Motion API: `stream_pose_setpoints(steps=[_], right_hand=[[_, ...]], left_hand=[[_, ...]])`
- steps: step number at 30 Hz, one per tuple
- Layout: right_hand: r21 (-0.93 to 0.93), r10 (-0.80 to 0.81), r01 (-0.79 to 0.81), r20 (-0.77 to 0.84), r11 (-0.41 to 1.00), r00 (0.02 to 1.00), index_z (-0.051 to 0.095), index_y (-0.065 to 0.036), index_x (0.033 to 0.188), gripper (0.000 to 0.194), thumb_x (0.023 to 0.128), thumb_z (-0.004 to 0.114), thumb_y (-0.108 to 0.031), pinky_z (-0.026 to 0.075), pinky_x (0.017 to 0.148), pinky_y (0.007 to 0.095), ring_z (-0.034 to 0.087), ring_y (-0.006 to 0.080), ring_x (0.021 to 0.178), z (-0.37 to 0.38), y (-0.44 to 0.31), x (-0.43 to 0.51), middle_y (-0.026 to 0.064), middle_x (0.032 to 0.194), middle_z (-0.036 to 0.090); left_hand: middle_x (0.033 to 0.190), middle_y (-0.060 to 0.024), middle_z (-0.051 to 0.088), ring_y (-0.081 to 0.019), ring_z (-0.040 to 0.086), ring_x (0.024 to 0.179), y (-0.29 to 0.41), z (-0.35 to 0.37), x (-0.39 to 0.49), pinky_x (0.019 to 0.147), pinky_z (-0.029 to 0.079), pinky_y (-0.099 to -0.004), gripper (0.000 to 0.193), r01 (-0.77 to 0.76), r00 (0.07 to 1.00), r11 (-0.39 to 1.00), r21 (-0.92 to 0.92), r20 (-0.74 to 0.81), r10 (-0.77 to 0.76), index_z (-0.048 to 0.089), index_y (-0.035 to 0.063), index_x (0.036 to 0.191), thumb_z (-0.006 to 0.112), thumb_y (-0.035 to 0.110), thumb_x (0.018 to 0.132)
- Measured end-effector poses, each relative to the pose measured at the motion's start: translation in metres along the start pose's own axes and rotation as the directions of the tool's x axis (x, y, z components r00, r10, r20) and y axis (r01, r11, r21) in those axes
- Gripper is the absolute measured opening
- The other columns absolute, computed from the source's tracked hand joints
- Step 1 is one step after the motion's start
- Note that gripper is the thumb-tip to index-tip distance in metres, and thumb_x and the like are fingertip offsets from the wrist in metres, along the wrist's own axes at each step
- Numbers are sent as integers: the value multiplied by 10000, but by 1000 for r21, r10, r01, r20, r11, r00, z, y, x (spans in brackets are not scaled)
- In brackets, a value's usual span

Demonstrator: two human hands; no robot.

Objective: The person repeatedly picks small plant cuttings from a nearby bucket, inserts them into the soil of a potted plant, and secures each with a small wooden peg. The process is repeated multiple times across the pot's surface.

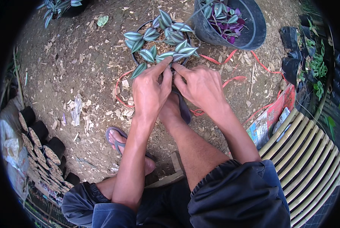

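A round dark pot (134,57) stands on the ground before me, filled with a woody mix. Silver-striped tradescantia shoots (174,37) ring its inside, some leaves hanging over the rim. My left hand (151,88) is at the near rim, its index fingertip on a striped leaf and the thumb just below. Close beside it, my right hand (202,85) points its index finger and thumb at the same spot. Whether either hand pinches a stem is hidden by the fingers and leaves. Beyond them a tilted black bucket (256,31) holds purple and striped tradescantia cuttings (229,24).
Red plastic twine (218,61) trails across the littered dirt ground (81,57). A bamboo-slat bench (301,159) is at the right, with black planting bags (291,68) beyond it. Filled black pots (54,151) stand in rows at the left. Another striped plant (58,8) sits top left.
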State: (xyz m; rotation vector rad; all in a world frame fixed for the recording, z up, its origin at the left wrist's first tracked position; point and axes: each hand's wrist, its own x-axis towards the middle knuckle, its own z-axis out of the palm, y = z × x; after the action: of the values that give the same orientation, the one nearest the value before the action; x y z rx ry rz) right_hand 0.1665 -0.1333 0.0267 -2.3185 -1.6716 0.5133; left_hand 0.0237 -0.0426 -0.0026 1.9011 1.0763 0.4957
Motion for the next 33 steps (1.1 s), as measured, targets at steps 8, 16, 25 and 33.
stream_pose_setpoints(steps=[8,16,25,33], right_hand=[[244,155,-107,-185,964,970,796,-126,1210,238,1012,700,-218,604,626,505,753,382,670,-3,-1,-7,175,750,754],[225,132,-151,96,963,987,613,-163,1550,553,1001,655,-106,599,666,574,744,442,701,-24,-6,3,216,753,735],[203,70,-106,177,974,982,653,-104,1473,494,982,626,-57,613,784,595,749,481,783,-24,-3,32,270,785,736],[194,86,-118,163,974,983,727,-74,1349,376,992,612,-65,616,807,596,756,492,825,-25,-6,35,286,826,749]], left_hand=[[896,-217,786,-342,766,742,10,-10,1,716,597,-429,322,135,987,990,40,85,-138,842,89,1282,741,137,980],[857,-231,774,-359,765,729,13,-11,-5,730,603,-451,396,88,990,996,16,110,-89,807,110,1364,738,130,974],[669,-139,600,-239,570,595,5,0,-14,657,532,-397,420,7,998,999,39,57,-9,799,128,1387,738,133,971],[968,-249,807,-430,779,942,7,-4,-14,1050,510,-550,437,106,980,992,68,160,-116,768,162,1428,693,168,998]])
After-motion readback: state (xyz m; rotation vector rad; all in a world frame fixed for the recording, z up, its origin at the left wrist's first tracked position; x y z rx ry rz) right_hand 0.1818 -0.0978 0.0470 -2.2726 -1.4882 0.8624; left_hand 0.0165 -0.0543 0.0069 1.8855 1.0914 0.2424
